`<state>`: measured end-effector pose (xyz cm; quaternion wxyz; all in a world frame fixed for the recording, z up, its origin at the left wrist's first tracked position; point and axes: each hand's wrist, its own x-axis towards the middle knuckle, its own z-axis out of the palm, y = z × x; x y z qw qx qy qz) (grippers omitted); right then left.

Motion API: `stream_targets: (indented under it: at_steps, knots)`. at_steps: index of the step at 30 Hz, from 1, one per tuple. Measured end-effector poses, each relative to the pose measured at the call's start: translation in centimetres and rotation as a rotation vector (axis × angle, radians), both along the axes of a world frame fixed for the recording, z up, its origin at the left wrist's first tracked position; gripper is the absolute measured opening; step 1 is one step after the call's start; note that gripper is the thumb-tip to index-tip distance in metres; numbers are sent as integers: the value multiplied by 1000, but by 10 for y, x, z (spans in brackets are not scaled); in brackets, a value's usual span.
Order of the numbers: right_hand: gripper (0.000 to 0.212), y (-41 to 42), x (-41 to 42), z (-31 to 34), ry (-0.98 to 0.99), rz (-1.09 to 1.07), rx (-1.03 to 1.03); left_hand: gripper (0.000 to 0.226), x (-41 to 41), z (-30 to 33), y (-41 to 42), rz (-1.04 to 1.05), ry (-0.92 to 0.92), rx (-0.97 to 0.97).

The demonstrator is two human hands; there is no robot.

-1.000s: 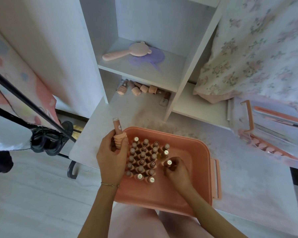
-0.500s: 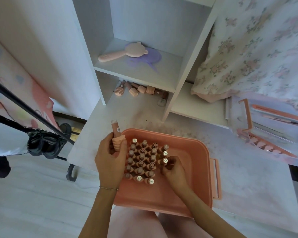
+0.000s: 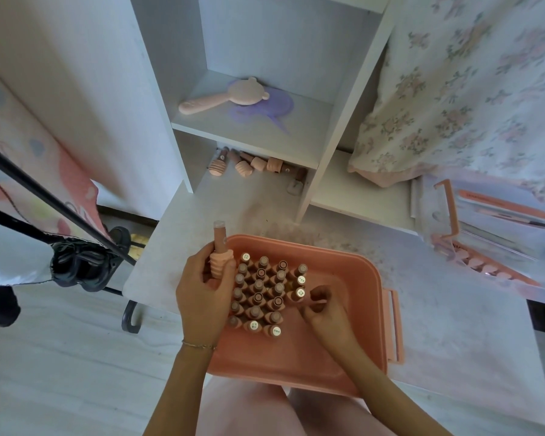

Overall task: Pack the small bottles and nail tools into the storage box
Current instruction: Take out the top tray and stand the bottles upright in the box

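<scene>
White desk: left hand [image 3: 205,297] grips ribbed bottle [image 3: 221,259]; right hand [image 3: 323,313] curled in storage box [image 3: 359,341], contents unclear.

My left hand [image 3: 204,296] grips a ribbed peach bottle [image 3: 220,259] upright at the far-left corner of the peach plastic storage box [image 3: 364,313]. Inside the box, capped small bottles [image 3: 265,295] stand packed in rows at its left side. My right hand [image 3: 323,311] pinches by the bottles' right edge.
</scene>
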<state>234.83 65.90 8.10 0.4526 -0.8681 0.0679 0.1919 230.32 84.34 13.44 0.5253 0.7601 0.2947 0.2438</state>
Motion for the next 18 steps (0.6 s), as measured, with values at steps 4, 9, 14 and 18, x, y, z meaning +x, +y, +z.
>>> stream_targets:
  at_steps: [4,9,14,18]
  knots:
    - [21,-7,0,20,-83,-25,-6,42,-4,5,-2,-92,14,87]
    - [10,6,2,64,-116,113,245,46,-6,14,-14,-351,-2,36]
    - [14,15,0,92,-226,163,427,42,-9,21,-26,-607,-7,36]
    - [8,6,-4,94,-249,169,438,49,-12,28,-24,-644,29,36]
